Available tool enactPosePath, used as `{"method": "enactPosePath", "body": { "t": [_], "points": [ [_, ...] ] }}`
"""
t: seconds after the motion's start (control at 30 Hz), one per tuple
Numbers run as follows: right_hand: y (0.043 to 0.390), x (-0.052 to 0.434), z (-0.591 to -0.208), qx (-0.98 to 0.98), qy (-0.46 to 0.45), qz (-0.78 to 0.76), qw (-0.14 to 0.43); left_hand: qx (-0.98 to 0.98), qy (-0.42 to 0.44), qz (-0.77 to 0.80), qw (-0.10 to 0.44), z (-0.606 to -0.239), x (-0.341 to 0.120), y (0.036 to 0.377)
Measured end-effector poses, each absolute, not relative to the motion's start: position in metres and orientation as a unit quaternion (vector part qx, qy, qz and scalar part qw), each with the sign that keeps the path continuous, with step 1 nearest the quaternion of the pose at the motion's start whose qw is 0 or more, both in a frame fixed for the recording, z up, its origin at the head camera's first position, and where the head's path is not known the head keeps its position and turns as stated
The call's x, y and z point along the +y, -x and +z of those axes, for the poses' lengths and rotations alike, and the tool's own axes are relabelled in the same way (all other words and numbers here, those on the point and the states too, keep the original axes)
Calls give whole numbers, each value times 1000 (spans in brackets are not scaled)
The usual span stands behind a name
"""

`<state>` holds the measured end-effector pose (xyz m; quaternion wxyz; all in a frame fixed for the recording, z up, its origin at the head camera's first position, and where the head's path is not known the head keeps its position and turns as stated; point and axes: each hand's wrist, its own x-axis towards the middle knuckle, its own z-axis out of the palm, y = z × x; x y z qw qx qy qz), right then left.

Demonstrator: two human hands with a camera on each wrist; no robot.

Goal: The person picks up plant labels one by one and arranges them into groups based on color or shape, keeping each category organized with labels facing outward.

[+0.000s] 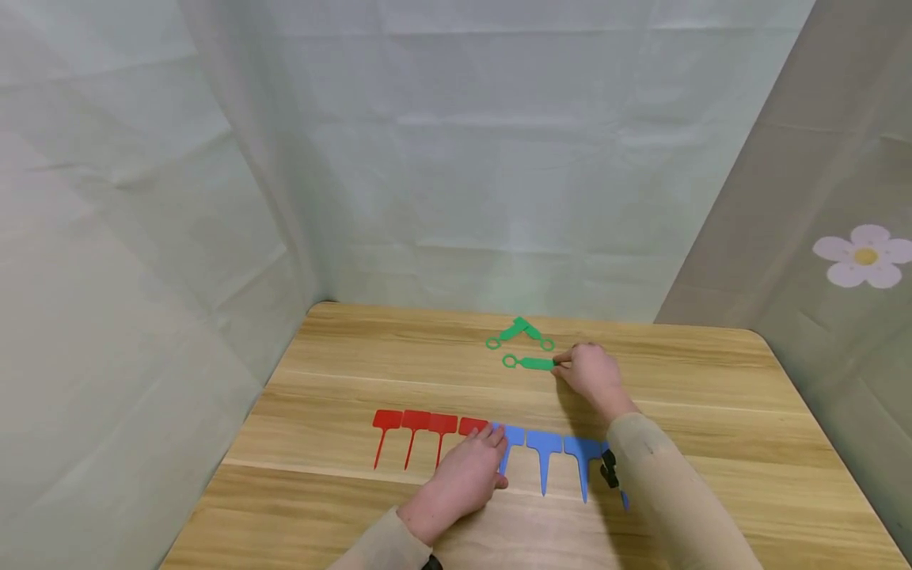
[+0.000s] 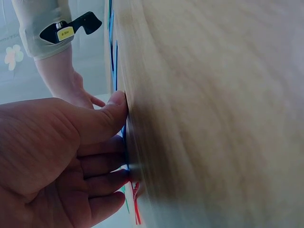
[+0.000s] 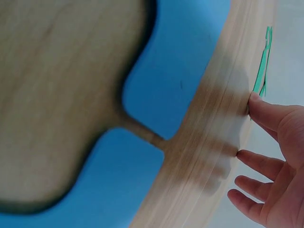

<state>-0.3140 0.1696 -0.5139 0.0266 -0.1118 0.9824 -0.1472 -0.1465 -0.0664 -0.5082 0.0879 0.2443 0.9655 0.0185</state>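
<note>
Green tag: single green loop-ended tag (image 1: 529,363) lies flat on the surface (image 1: 712,412), far half, right of centre; its right end meets the right hand.
Right hand: right hand (image 1: 590,370) rests on the surface, fingers fairly straight and relaxed; fingertips (image 3: 256,102) touch the tag's end. Whether thumb and finger pinch it, cannot tell.
Left hand: left hand (image 1: 466,473) lies palm down, fingers extended, fingertips (image 2: 116,102) pressed to the surface where the red and blue rows join, on the fourth red plant label (image 1: 472,426) and first blue plant label (image 1: 511,437).
Other green tags: a crossed pair (image 1: 520,331) just beyond the single tag, apart from it.
Rows: four red labels, then blue ones (image 1: 545,447), in one line across the middle; the rightmost are partly hidden by the right sleeve (image 1: 670,491).
Edges: fabric walls close off the back and both sides.
Open room: bare wood left of the green tags and along the near edge.
</note>
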Motion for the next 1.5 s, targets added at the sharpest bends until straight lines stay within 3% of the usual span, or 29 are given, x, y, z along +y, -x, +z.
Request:
{"method": "enactPosePath", "body": {
  "t": [0.83,1.5],
  "points": [
    [312,167,-512,976,68,-203,36,966,-240,21,93,-507,-65,145],
    [314,172,-515,964,98,-241,62,965,-237,31,106,-506,-67,146]
  ]
}}
